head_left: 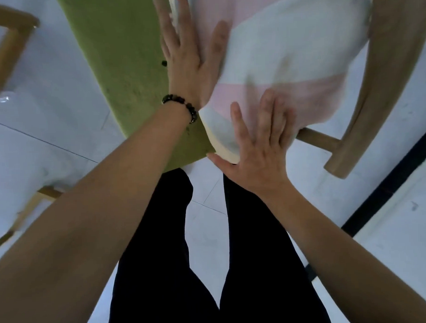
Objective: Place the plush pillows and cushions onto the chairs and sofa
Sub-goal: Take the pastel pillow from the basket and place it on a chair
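Note:
A pink and white plush cushion (290, 62) lies on the green upholstered seat (121, 55) of a wooden armchair. My left hand (186, 53) rests flat on the cushion's left edge, fingers spread, with a dark bead bracelet on its wrist. My right hand (259, 147) presses flat on the cushion's near corner, fingers apart. Neither hand grips the cushion. The cushion looks blurred.
The chair's pale wooden armrest (378, 88) curves down the right side. Another wooden chair with a white cushion (18, 134) stands at the left. My legs in black trousers (210, 258) stand on a white tiled floor (390, 227) crossed by a black strip.

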The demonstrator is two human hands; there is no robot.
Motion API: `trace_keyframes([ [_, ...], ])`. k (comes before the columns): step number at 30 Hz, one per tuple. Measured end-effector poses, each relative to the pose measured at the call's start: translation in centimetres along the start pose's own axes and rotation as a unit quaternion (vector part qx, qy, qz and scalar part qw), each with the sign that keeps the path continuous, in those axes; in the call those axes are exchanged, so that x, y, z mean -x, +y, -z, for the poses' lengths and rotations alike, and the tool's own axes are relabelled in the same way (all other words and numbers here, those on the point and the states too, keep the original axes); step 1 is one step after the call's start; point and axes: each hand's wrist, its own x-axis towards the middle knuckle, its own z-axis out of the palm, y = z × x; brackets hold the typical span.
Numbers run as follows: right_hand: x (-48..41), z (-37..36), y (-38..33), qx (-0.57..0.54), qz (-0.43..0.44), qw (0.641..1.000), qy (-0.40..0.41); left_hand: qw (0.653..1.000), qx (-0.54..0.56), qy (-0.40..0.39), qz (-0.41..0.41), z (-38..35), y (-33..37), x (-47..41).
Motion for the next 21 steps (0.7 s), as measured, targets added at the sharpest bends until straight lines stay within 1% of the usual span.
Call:
trace_keyframes([
  [1,1.3,-0.4,0.1,0.0,0.013,1.0,-0.027,0.999,0.028,-0.021,0.015,-0.2,-0.8,0.8],
  [3,3.3,-1.7,1.2,0.035,0.031,0.996,-0.073,0.993,0.088,-0.071,0.035,-0.8,-2.5,1.9],
  [5,3.9,-3.5,2.6,0.081,0.038,0.995,-0.05,0.988,0.114,-0.092,0.048,-1.2,-3.2,2.4],
  [7,3.3,-4.4,3.0,0.088,0.039,0.995,-0.023,0.987,0.117,-0.092,0.051,-1.1,-2.9,2.5],
  [8,2.8,-4.4,2.9,0.078,0.046,0.996,-0.024,0.988,0.114,-0.088,0.052,-0.9,-2.6,2.5],
  [10,2.1,-3.3,2.5,0.048,0.051,0.996,-0.053,0.988,0.111,-0.092,0.061,0.4,-1.7,2.4],
  [13,1.2,0.5,2.4,-0.001,0.047,0.989,-0.143,0.982,0.111,-0.125,0.09,3.9,0.6,4.2],
  [16,0.0,6.4,2.4,-0.082,0.024,0.972,-0.217,0.981,0.05,-0.137,0.126,9.4,4.1,9.0],
  [17,-0.6,8.9,2.2,-0.117,-0.003,0.964,-0.239,0.983,0.037,-0.127,0.129,11.5,5.5,10.7],
  [19,-2.1,14.4,1.5,-0.186,-0.07,0.942,-0.271,0.989,0.022,-0.083,0.124,16.3,8.7,14.2],
  [21,-3.5,20.3,0.5,-0.262,-0.111,0.922,-0.263,0.994,0.022,-0.03,0.104,21.1,11.9,17.6],
])
